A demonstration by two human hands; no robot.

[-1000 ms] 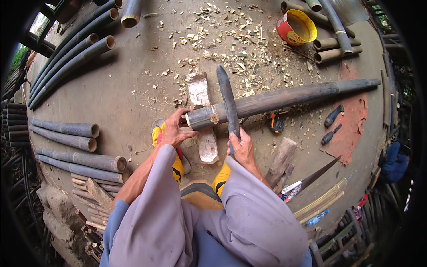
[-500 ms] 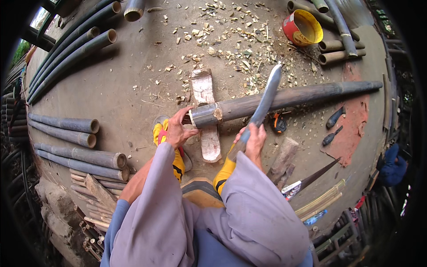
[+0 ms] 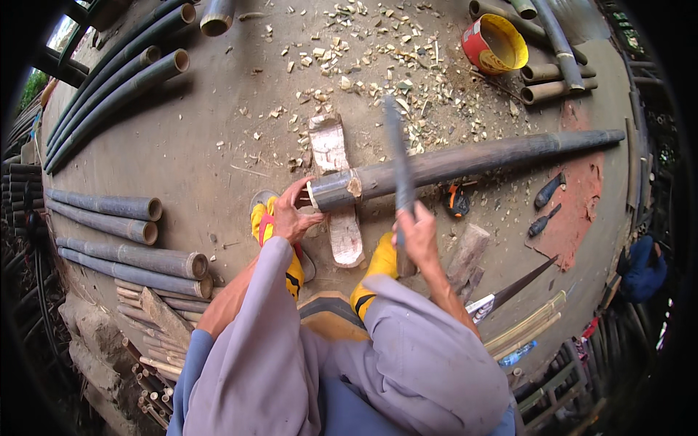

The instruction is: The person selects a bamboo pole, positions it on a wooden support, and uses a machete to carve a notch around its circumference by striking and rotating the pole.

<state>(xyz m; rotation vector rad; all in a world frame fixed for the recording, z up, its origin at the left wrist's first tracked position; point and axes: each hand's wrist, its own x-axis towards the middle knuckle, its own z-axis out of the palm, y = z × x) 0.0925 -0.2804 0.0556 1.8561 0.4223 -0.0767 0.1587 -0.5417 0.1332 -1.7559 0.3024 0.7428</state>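
A thick dark bamboo pole (image 3: pixel 465 161) lies across a pale, hollowed wooden block (image 3: pixel 344 236), its cut end towards the left. My left hand (image 3: pixel 292 216) grips that cut end, fingers on the far side and thumb on the near side. In my right hand (image 3: pixel 419 236) is a machete (image 3: pixel 398 145), held by its handle. The blade, smeared by motion, points away from me and passes over the pole, right of the node ring near its end. Whether blade and pole touch, I cannot tell.
Bamboo chips (image 3: pixel 407 94) litter the ground beyond the pole. A red-and-yellow bucket (image 3: pixel 496 45) stands far right. Near the pole are an orange-and-black tape measure (image 3: pixel 456 201), dark-handled tools (image 3: pixel 549 190) and a handsaw (image 3: pixel 516 283). Bamboo poles (image 3: pixel 131 259) lie left; a person (image 3: pixel 642 269) is at the right edge.
My right hand has turned the machete: its tip has swung left, and the blade now points more straight ahead. My left hand and the pole have barely moved.
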